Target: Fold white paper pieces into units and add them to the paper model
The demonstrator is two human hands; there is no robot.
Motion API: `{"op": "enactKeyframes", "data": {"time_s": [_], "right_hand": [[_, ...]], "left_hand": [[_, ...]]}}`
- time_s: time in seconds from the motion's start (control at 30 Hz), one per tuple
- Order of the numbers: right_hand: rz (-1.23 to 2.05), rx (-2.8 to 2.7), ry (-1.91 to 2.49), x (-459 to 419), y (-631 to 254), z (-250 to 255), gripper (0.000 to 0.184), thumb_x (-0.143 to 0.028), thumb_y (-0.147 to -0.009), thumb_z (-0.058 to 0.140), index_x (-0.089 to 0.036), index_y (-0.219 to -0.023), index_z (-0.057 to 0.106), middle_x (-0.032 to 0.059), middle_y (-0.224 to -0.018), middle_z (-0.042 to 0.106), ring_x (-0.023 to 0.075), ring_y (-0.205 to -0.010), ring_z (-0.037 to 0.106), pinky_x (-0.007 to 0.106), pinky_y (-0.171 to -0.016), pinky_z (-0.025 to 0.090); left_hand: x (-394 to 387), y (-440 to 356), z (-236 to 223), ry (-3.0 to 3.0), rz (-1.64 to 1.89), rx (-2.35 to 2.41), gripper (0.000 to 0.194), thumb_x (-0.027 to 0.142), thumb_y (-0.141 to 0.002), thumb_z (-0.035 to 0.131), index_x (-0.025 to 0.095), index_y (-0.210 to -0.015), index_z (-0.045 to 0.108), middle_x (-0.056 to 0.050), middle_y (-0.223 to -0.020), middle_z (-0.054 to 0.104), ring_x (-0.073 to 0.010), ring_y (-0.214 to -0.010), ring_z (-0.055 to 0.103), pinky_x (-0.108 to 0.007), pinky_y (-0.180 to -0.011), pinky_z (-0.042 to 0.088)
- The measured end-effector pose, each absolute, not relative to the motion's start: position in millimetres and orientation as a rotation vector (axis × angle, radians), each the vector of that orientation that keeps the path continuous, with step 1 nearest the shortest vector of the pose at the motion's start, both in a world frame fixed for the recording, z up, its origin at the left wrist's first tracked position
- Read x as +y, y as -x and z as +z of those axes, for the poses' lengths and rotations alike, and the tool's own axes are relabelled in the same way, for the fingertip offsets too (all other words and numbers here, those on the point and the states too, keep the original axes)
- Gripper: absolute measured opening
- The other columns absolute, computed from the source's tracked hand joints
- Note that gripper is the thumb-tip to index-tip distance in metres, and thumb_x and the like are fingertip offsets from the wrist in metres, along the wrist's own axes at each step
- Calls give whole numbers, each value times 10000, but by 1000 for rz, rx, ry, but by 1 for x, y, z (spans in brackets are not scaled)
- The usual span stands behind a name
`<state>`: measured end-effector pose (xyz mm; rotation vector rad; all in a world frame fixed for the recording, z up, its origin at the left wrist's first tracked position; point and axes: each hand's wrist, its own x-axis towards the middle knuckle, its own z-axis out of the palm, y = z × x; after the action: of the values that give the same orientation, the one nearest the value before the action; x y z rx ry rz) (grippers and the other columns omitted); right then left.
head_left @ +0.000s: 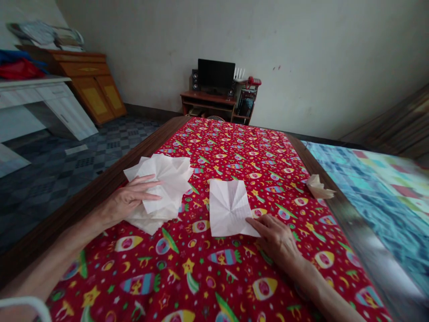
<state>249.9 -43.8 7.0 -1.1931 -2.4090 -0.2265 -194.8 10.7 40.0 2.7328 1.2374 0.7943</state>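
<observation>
A squarish white sheet of paper [221, 219] lies on the red patterned cloth, its creases fanning out from near the middle. At its lower right corner is my right hand [278, 237], fingers closed together on the edge; the thumb is hard to make out. Over to the left, a loose pile of creased white sheets [170, 174] is spread in overlapping layers with jagged corners. Resting on that pile is my left hand [129, 199], its fingers stretched out and apart. A folded, beige paper piece [318, 188] sits at the cloth's right edge.
The red cloth [214, 268] covers a long table with dark wooden edges [315, 174]. A bed with a blue cover [362, 192] adjoins on the right. Beyond stand a monitor [216, 74] on a small desk, a wooden cabinet [87, 85] and a white desk [63, 112].
</observation>
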Motion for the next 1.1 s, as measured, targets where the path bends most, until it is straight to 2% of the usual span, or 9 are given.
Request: {"op": "enactKeyframes", "data": {"time_s": [0.2, 0.37, 0.47, 0.53, 0.6, 0.7, 0.87, 0.97, 1.1], "right_hand": [[-279, -2451, 1195, -59, -240, 14, 307, -81, -830, 415, -172, -962, 676, 40, -673, 562, 158, -604, 497, 268, -543, 396], [-291, -2400, 1176, -67, -235, 18, 252, -113, -838, 428, -184, -884, 665, 52, -712, 576, 165, -636, 504, 275, -540, 399], [-290, -2382, 1117, -69, -236, 19, 288, -59, -782, 414, -167, -910, 648, 96, -859, 623, 201, -751, 563, 309, -594, 462], [-322, -2375, 1065, -71, -237, 19, 328, -34, -742, 408, -154, -951, 631, 132, -989, 635, 239, -878, 590, 358, -667, 502], [-348, -2370, 1011, -71, -239, 19, 346, -31, -739, 409, -150, -992, 612, 149, -1085, 634, 264, -996, 589, 398, -741, 519], [-304, -2368, 937, -72, -242, 18, 353, -37, -774, 403, -156, -1049, 591, 127, -1100, 660, 245, -1084, 587, 405, -829, 520], [-174, -2356, 881, -74, -244, 16, 368, -37, -788, 394, -158, -1076, 588, 89, -1041, 700, 195, -1038, 633, 384, -907, 504], [-25, -2301, 933, -76, -243, 19, 315, -61, -817, 417, -171, -1052, 595, 77, -989, 710, 187, -946, 662, 360, -850, 526], [244, -2169, 1101, -79, -239, 23, 187, -140, -886, 456, -193, -957, 620, 52, -860, 707, 157, -755, 666, 273, -662, 526]], "left_hand": [[5, 217, 27, -2778, 635, 1175, 458, 73, -893, 301, 249, -1088, 676, -23, -1251, 621, -169, -1219, 531, -384, -999, 460], [-17, 192, 42, -2731, 827, 1344, 426, 83, -890, 336, 252, -1134, 642, -1, -1269, 607, -170, -1189, 551, -356, -1056, 421], [-33, 147, 49, -2775, 727, 1153, 500, 62, -894, 330, 262, -1322, 491, -5, -1375, 512, -167, -1257, 486, -338, -1062, 421], [-39, 112, 45, -2798, 606, 1038, 584, 29, -895, 311, 248, -1436, 318, -24, -1450, 421, -164, -1323, 404, -363, -1104, 370], [-38, 83, 35, -2811, 504, 938, 590, 56, -907, 356, 261, -1454, 272, -22, -1495, 347, -181, -1369, 329, -393, -1125, 335], [-27, 54, 19, -2747, 568, 834, 556, 112, -910, 416, 198, -1445, 293, -71, -1468, 389, -190, -1372, 319, -382, -1115, 348], [-14, 35, 10, -2667, 720, 694, 327, 173, -939, 407, 175, -1215, 584, -88, -1248, 611, -196, -1209, 517, -368, -1025, 441], [-19, 31, 11, -2586, 823, 721, 262, 173, -931, 436, 166, -1087, 647, -80, -1081, 684, -189, -1061, 596, -343, -915, 505], [-32, 31, 11, -2445, 929, 764, 194, 186, -919, 490, 166, -952, 680, -54, -902, 704, -163, -873, 632, -290, -790, 528]]}}
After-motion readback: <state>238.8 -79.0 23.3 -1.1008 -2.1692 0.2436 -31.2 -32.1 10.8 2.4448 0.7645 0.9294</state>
